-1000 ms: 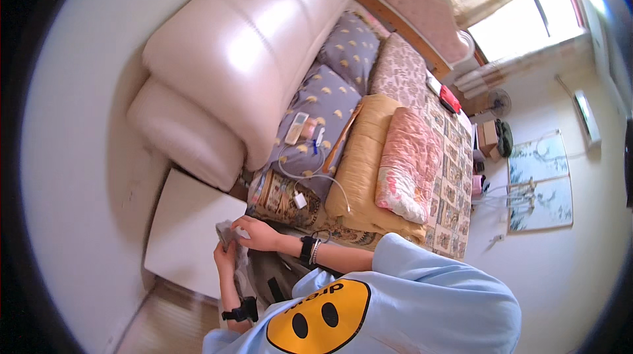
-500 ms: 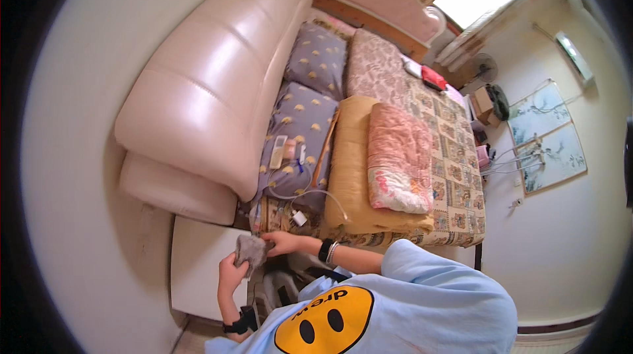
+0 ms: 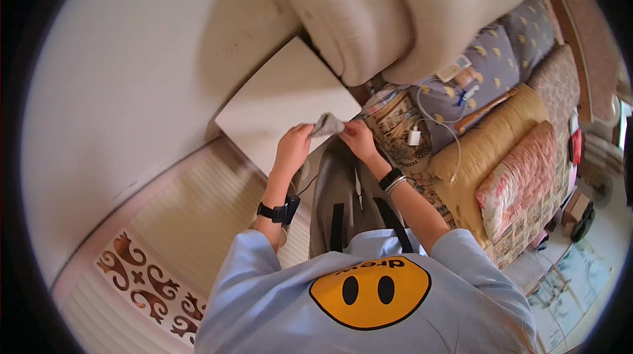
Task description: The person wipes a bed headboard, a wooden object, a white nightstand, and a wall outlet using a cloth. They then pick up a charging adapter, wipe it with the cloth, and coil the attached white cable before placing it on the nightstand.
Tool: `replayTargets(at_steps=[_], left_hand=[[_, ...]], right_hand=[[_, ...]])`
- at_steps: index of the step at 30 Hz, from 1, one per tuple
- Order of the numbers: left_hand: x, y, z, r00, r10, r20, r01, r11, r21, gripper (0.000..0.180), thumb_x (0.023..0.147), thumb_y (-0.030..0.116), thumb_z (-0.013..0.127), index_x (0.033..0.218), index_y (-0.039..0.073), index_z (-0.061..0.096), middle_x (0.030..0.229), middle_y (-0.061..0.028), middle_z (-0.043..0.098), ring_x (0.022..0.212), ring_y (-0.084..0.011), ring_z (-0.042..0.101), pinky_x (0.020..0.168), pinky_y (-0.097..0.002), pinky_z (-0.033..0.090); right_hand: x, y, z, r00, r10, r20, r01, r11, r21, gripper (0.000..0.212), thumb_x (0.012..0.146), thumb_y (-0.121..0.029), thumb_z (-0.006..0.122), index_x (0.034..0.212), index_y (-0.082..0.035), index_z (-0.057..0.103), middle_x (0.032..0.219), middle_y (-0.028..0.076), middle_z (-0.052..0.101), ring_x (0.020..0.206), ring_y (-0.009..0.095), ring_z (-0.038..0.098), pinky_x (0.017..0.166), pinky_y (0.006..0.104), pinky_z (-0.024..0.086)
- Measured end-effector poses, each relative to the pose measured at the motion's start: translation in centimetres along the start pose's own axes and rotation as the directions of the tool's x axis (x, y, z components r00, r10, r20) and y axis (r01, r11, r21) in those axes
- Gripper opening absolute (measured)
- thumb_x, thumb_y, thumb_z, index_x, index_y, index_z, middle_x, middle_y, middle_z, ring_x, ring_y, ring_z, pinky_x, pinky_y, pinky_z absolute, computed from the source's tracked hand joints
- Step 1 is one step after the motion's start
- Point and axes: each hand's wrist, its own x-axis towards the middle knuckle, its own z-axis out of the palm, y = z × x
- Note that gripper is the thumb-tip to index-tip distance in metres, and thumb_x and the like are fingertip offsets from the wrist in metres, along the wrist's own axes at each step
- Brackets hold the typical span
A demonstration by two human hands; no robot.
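Observation:
A small grey cloth (image 3: 327, 124) is held up between my hands, gathered and creased. My left hand (image 3: 297, 142) pinches its left end, while my right hand (image 3: 358, 136) grips the opposite end. Both hands are over the near right part of a white square tabletop (image 3: 280, 97). From above I cannot tell whether the cloth touches that surface. A black band circles each wrist, and light bracelets sit beside the right one.
A bed to the right carries grey pillows (image 3: 484, 57), a rolled tan quilt (image 3: 491, 133) and a folded pink quilt (image 3: 517, 179). A white charger (image 3: 414, 137) with a cable lies near its edge. The padded headboard (image 3: 369, 18) rises beyond; a patterned sliding door (image 3: 178, 222) stands left.
My view has swung left toward the white tabletop, and the bed has shifted right. Both hands have moved over the tabletop, still holding the cloth, which now stretches more between them.

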Motion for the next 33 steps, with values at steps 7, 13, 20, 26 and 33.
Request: replayTargets(at_steps=[7,13,20,26,33], left_hand=[[0.8,-8.8,10.9,0.992,-0.124,-0.028,0.124,0.992,0.004,0.024,0.082,0.006,0.055,0.105,0.000,0.054,0.095,-0.0182,0.060,0.086,-0.0345,0.058,0.078,-0.0417,0.046],[1.3,-13.4,19.5,0.935,-0.198,-0.293,0.254,0.952,0.170,0.034,0.082,0.005,0.056,0.116,0.006,0.051,0.102,-0.0140,0.054,0.095,-0.0306,0.053,0.084,-0.0419,0.042],[2.0,-11.9,22.5,0.970,0.017,-0.242,0.057,0.954,0.294,0.049,0.082,0.017,0.059,0.129,0.015,0.046,0.129,-0.0061,0.043,0.122,-0.0274,0.039,0.103,-0.0483,0.031],[6.4,-14.4,23.2,0.994,0.113,-0.005,-0.098,0.884,0.457,0.058,0.087,0.036,0.053,0.138,0.021,0.033,0.145,-0.0015,0.028,0.132,-0.0207,0.027,0.108,-0.0468,0.023],[15.0,-16.0,21.6,0.974,0.173,-0.146,-0.079,0.863,0.499,0.054,0.085,0.034,0.053,0.136,0.024,0.037,0.141,0.0004,0.034,0.130,-0.0186,0.030,0.109,-0.0467,0.020]], right_hand=[[4.2,9.2,6.3,0.982,0.189,-0.019,-0.190,0.980,-0.062,0.029,0.084,-0.017,0.059,0.108,-0.002,0.061,0.096,0.016,0.060,0.087,0.026,0.059,0.073,0.0321,0.047],[2.7,15.9,3.4,0.798,0.596,0.088,-0.587,0.736,0.338,0.037,0.094,-0.021,0.047,0.124,-0.001,0.049,0.112,0.011,0.059,0.095,0.020,0.059,0.078,0.0310,0.048],[1.1,18.8,0.3,0.809,0.575,0.126,-0.584,0.758,0.291,0.029,0.093,-0.018,0.048,0.117,-0.002,0.053,0.090,0.009,0.063,0.075,0.014,0.060,0.067,0.0288,0.049],[2.0,20.5,1.2,0.816,0.528,0.236,-0.578,0.765,0.286,0.023,0.094,-0.015,0.046,0.109,0.000,0.058,0.085,0.008,0.062,0.072,0.013,0.059,0.064,0.0277,0.048],[5.7,20.6,1.4,0.791,0.516,0.327,-0.604,0.742,0.291,0.021,0.094,-0.014,0.047,0.103,0.001,0.059,0.080,0.009,0.062,0.067,0.012,0.057,0.063,0.0260,0.048]])
